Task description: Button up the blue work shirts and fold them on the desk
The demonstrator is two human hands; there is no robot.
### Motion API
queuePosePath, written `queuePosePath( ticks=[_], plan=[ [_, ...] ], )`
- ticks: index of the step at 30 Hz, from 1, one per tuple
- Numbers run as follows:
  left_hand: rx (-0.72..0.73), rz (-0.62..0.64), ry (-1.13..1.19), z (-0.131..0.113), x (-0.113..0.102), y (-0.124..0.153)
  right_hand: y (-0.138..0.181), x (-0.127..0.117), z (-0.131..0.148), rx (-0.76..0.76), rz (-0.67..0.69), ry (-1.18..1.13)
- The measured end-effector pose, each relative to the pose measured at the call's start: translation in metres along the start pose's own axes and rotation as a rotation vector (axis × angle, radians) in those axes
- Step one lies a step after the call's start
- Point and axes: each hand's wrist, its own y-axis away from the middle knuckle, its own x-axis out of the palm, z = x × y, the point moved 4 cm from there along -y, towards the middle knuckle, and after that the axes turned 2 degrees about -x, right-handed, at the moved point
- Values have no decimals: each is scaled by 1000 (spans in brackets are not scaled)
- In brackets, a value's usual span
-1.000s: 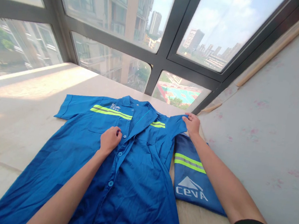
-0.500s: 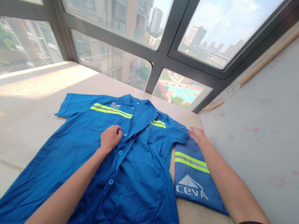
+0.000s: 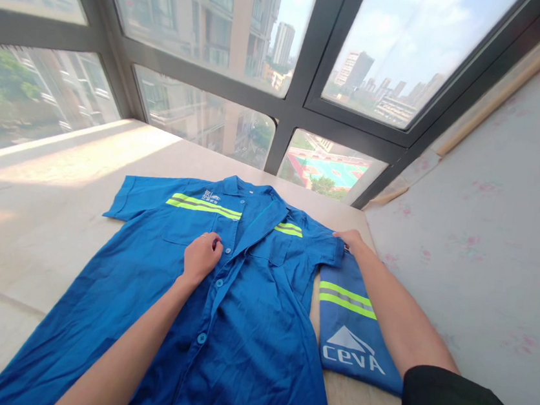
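A blue short-sleeved work shirt (image 3: 255, 331) lies spread front side up, its collar toward the window. It has buttons down the front, yellow-green and grey reflective bands and a white chest logo. My left hand (image 3: 202, 256) rests on the chest beside the button edge, its fingers curled in with a bit of blue cloth showing inside them. At the right sleeve, my right hand (image 3: 350, 239) has its fingers closed on the upper edge of the cuff. Partly beneath that sleeve and my right forearm lies a folded blue garment (image 3: 348, 328) with a reflective band and white "CEVA" lettering.
The shirt lies on a pale stone-like ledge (image 3: 51, 236) with sunlit patches. Grey window frames (image 3: 206, 78) close off the far side. A pale wall (image 3: 479, 252) with faint pink flowers stands close at the right.
My right hand has moved from beside the sleeve onto its upper corner and closed on the cloth. My left hand stays in place on the shirt. The view has shifted slightly.
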Motion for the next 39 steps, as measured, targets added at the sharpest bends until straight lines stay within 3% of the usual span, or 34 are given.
queuePosePath(
  ticks=[7, 14, 18, 21, 25, 27, 30, 34, 39],
  plan=[
    [-5, -8, 6, 1, 2, 1, -4, -21, 13, -8, -236, 58],
    [-11, 7, -4, 0, 1, 1, 34, -16, 38, -184, -256, 154],
    [-5, 14, 12, 0, 0, 2, 83, 11, 77, -563, -120, 176],
    [-11, 26, 31, -1, 0, 3, 142, 42, 107, -926, 146, 46],
    [-8, 55, 50, -1, -3, 3, 226, 81, 129, -1239, 498, -43],
    [13, 101, 69, 1, -4, 2, 255, 98, 134, -1328, 590, 7],
    [81, 208, 107, 2, -6, 1, 273, 121, 137, -1394, 624, 181],
    [196, 323, 66, -2, -10, 2, 269, 142, 137, -1429, 623, 374],
    [237, 397, 28, -13, -8, 2, 264, 148, 142, -1472, 549, 446]
  ],
)
